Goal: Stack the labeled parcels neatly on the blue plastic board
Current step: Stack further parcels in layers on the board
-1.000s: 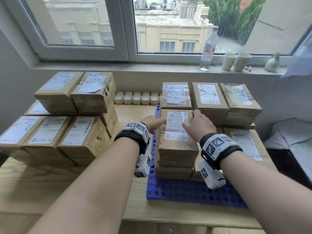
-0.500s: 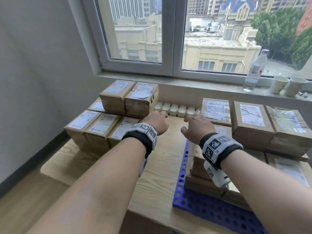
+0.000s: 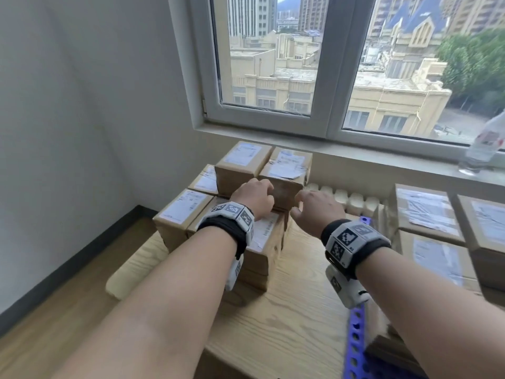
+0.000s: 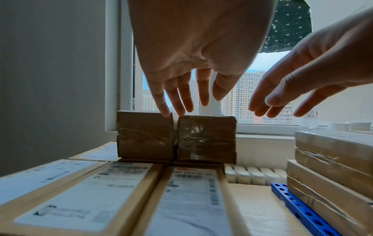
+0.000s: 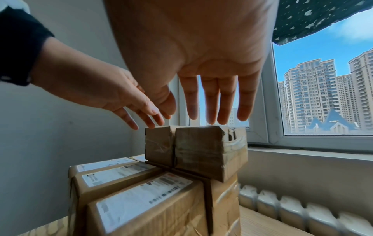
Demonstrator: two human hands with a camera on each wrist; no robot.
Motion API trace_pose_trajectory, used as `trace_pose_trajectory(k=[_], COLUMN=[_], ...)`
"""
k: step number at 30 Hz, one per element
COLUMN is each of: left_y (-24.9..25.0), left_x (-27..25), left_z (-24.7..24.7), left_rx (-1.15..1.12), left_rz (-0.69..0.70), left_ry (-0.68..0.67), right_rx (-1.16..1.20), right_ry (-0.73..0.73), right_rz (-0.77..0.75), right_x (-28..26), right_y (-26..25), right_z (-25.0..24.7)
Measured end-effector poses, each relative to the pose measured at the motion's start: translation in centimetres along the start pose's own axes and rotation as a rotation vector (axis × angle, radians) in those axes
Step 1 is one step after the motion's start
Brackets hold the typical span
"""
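Observation:
Brown labeled parcels lie piled on the left of the wooden table point(image 3: 287, 310). Two parcels top the pile, a left one point(image 3: 240, 165) and a right one point(image 3: 287, 170). My left hand point(image 3: 254, 198) and right hand point(image 3: 314, 206) reach at these two with straight, spread fingers and hold nothing. In the left wrist view my left hand point(image 4: 187, 102) has its fingertips just over the seam between the two top parcels point(image 4: 206, 138). In the right wrist view my right hand point(image 5: 210, 111) hovers above the right top parcel point(image 5: 207, 151). The blue board point(image 3: 355, 332) at the right carries stacked parcels point(image 3: 426, 212).
A row of small white bottles point(image 3: 347, 198) lines the table's back edge between the two piles. A clear water bottle point(image 3: 483, 143) stands on the window sill. A grey wall closes the left side, with wooden floor below the table's left edge.
Both hands let go of the parcel on the blue board's stack and moved left to the top of the left pile. The head view swung left with them.

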State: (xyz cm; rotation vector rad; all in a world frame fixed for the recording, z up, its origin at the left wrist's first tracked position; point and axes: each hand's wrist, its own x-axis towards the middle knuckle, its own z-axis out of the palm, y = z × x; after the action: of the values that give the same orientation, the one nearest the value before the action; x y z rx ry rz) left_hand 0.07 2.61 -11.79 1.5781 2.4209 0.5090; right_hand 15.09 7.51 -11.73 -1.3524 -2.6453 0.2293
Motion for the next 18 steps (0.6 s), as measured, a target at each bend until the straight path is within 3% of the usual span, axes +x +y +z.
trace_pose_trajectory(k=[9,18], left_y=[-9.4,-14.1], left_x=[8.2,15.1], left_z=[-5.5,-6.2], left_rx=[-0.055,-0.108], left_rz=[0.022,0.055], left_ry=[0.065,-0.018], right_rx=[0.044,0.111], right_ry=[0.033,0.030], right_rz=[0.102,0.274], right_x=[8.9,14.9], right_y=[-8.7,-12.2], right_z=[0.7,2.5])
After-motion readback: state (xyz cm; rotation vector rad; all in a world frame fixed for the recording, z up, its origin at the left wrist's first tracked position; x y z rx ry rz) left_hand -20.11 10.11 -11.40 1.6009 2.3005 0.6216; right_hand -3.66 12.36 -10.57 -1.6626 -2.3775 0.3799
